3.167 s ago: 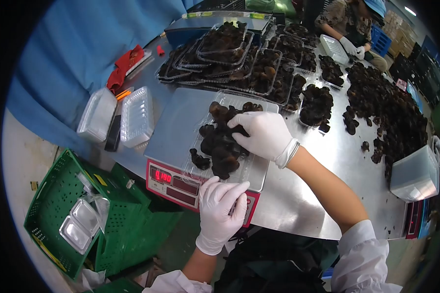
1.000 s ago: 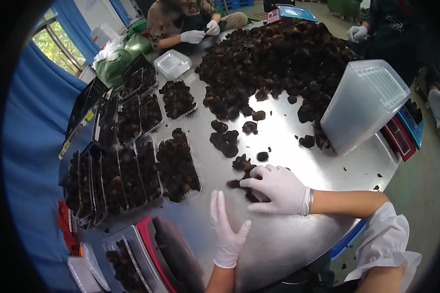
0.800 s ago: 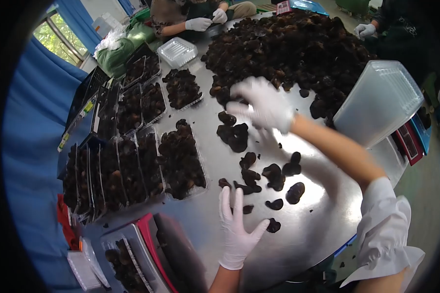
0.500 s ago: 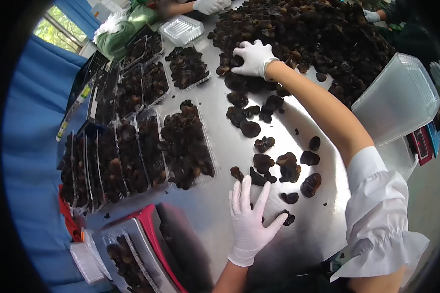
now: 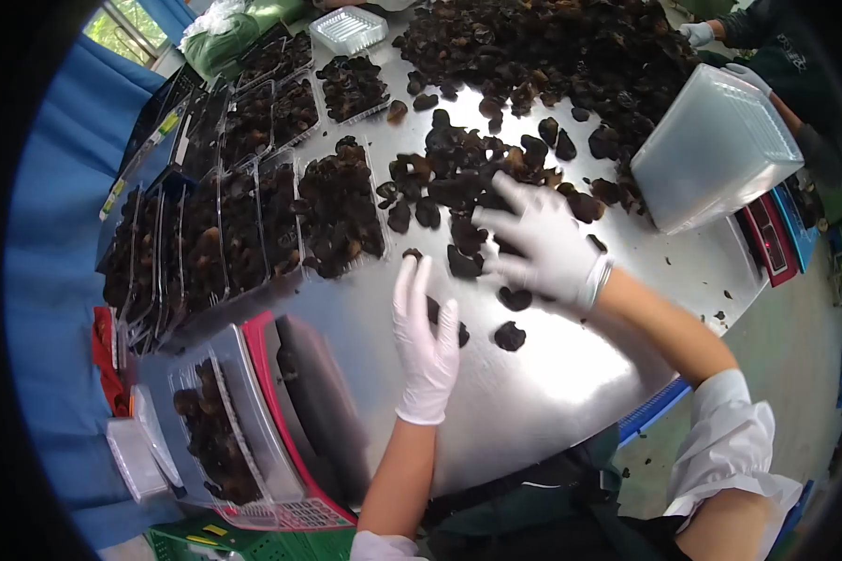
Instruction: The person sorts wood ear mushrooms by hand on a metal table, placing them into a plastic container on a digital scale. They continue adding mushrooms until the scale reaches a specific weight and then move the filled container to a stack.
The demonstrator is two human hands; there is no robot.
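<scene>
Dark wood-ear mushrooms lie loose on a steel table. My right hand, in a white glove, rests spread over loose mushrooms near the table's middle. My left hand, also gloved, lies flat and open on the steel with a few single mushrooms beside it. A clear tray of mushrooms sits on a red scale at the lower left.
A big mushroom heap covers the table's far side. Several filled clear trays stand in rows at the left. A stack of empty trays lies at the right beside another scale. Other people's gloved hands work at the far edge.
My right hand has drawn back from the far heap toward me, dragging mushrooms closer. My left hand has stayed flat on the table. The view has swung away from the scale over the three seconds.
</scene>
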